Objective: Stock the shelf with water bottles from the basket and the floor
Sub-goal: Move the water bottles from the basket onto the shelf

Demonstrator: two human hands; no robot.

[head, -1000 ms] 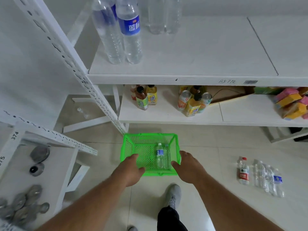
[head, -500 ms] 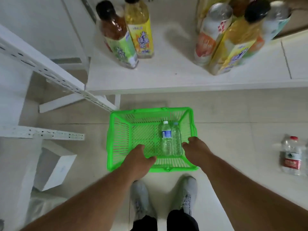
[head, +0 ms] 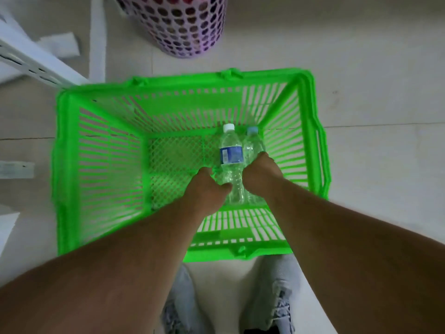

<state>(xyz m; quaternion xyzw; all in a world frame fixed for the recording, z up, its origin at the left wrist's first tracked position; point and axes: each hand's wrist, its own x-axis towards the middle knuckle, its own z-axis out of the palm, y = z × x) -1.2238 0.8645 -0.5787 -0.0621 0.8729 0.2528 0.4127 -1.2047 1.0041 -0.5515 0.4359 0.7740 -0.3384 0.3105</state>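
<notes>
A bright green plastic basket (head: 101, 150) sits on the tiled floor right below me. Two clear water bottles lie side by side on its bottom at the right. The left bottle (head: 230, 154) has a white cap and a blue label. The right bottle (head: 252, 145) has a pale blue cap and is partly hidden. My left hand (head: 207, 186) is inside the basket, its fingers curled around the lower part of the blue-label bottle. My right hand (head: 261, 175) wraps over the right bottle's body.
A purple perforated bin (head: 187, 25) stands on the floor just beyond the basket. White shelf uprights and feet (head: 36, 61) cross the upper left. My two grey shoes (head: 272, 292) are on the floor right behind the basket's near rim.
I have bent lower, so the view has dropped from the shelves onto the basket. Both hands went from the basket's near rim down inside it and closed on the two bottles.
</notes>
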